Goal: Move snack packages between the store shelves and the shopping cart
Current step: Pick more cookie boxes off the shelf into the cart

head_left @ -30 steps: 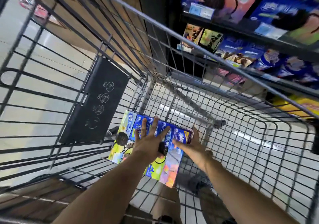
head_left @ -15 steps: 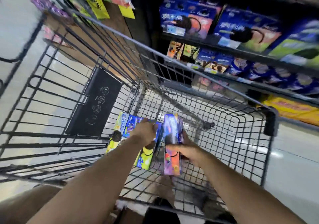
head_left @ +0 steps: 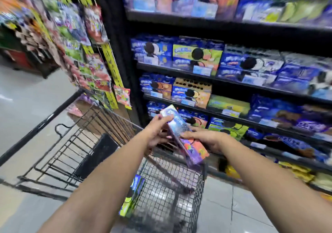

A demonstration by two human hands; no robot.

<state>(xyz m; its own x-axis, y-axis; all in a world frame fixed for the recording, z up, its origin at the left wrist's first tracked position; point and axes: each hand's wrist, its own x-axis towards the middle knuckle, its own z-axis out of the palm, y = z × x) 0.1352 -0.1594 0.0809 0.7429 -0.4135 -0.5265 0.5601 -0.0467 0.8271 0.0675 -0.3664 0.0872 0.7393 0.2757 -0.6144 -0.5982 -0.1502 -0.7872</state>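
A flat purple and orange cookie box (head_left: 181, 134) is held up above the wire shopping cart (head_left: 167, 195), tilted on edge. My left hand (head_left: 156, 134) grips its left side and upper end. My right hand (head_left: 203, 139) holds its right side, fingers wrapped round it. Another box, blue and yellow-green (head_left: 133, 198), stands on edge inside the cart against its left wall, partly hidden by my left forearm. The store shelves (head_left: 233, 85) straight ahead carry rows of blue cookie boxes.
Hanging candy bags (head_left: 89, 56) fill a rack to the left of the shelves, above the cart's front. A black child-seat flap (head_left: 97, 153) sits in the cart. Grey floor tiles (head_left: 230, 209) lie between the cart and the bottom shelf.
Both hands have lifted the purple box out of the cart basket to above its rim. My left hand left the yellow-green box in the cart. The view swung up toward the shelves.
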